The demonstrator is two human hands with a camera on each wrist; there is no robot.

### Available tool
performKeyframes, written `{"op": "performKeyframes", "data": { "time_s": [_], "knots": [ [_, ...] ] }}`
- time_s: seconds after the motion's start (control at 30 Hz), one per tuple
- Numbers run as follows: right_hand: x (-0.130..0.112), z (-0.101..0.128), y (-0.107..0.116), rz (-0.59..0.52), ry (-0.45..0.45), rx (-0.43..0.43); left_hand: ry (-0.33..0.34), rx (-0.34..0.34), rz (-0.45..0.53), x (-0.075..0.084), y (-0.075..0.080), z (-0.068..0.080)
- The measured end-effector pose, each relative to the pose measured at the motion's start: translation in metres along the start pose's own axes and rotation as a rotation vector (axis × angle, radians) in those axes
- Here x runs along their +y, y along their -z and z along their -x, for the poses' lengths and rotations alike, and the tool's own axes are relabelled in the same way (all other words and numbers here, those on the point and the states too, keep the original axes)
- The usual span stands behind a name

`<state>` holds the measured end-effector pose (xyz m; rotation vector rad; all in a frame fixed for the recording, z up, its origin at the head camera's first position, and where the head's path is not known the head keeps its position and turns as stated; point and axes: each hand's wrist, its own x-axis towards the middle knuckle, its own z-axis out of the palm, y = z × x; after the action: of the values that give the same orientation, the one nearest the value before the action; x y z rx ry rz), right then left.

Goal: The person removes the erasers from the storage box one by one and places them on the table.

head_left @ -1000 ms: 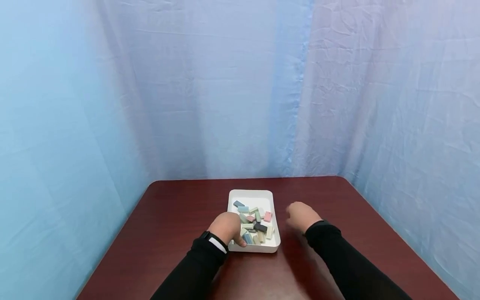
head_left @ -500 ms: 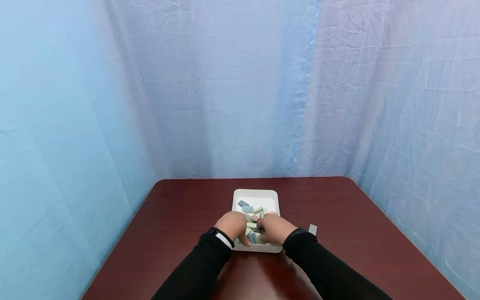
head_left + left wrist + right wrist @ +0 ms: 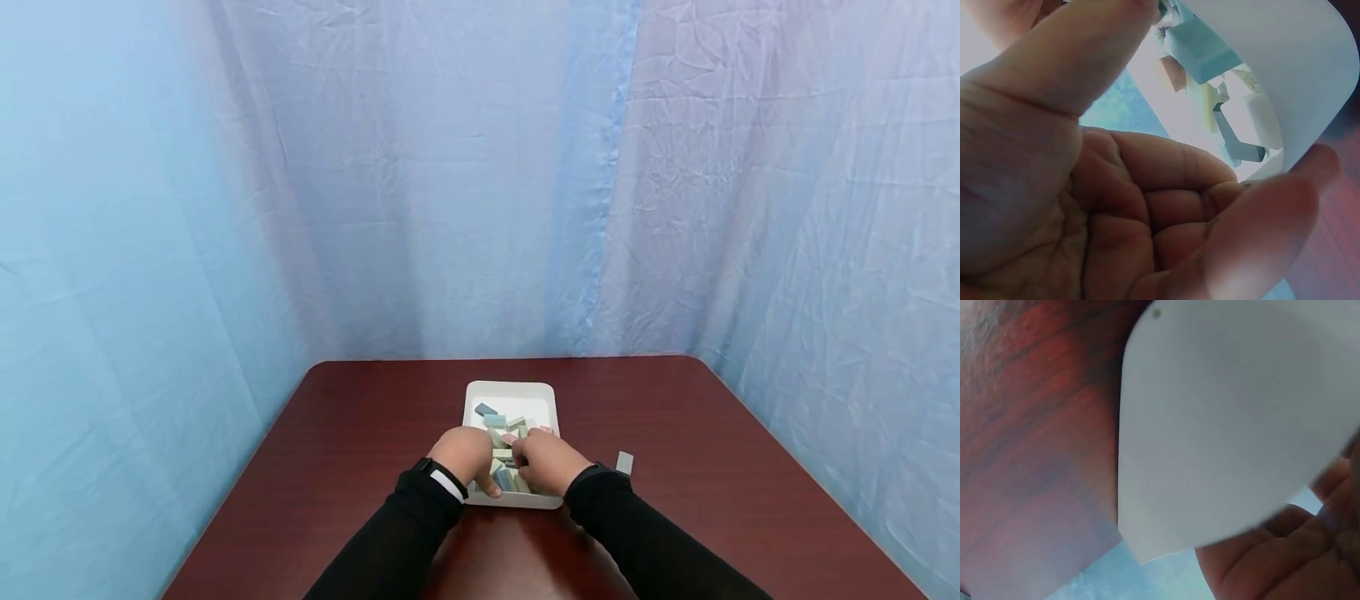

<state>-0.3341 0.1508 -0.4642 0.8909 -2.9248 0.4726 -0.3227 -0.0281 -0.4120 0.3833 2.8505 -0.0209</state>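
Tray (image 3: 512, 393) mid-counter (image 3: 360, 433), full of small blocks (image 3: 504, 454). Left hand (image 3: 467, 454) grips its near-left corner; right hand (image 3: 550, 461) reaches among blocks, grasp unclear. Blocks look light, rigid; pinch by long sides.

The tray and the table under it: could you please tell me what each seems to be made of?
The tray looks like white moulded plastic: smooth, matte walls with rounded corners, seen close in the wrist views. The table looks like dark reddish wood or a wood-look laminate: grain streaks and a soft sheen show, but which of the two is unclear.
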Motion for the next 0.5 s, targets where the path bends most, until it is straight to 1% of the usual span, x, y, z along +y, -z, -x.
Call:
{"op": "performKeyframes", "data": {
  "time_s": [0.2,0.3,0.4,0.5],
  "knots": [
    [-0.0012,0.0022,-0.0038,-0.021,-0.060,0.016,-0.008,-0.010,-0.038,0.0027,-0.0009,0.0002],
    [-0.0021,0.0034,-0.0041,-0.034,-0.073,-0.008,-0.009,-0.014,-0.058,0.0039,-0.0001,-0.0010],
    [-0.0020,0.0039,-0.0042,-0.040,-0.060,-0.026,0.000,-0.024,-0.061,0.0048,0.0004,-0.0019],
    [-0.0010,0.0040,-0.0029,-0.031,-0.022,-0.015,0.014,-0.032,-0.050,0.0054,0.0008,-0.0023]
  ]
}}
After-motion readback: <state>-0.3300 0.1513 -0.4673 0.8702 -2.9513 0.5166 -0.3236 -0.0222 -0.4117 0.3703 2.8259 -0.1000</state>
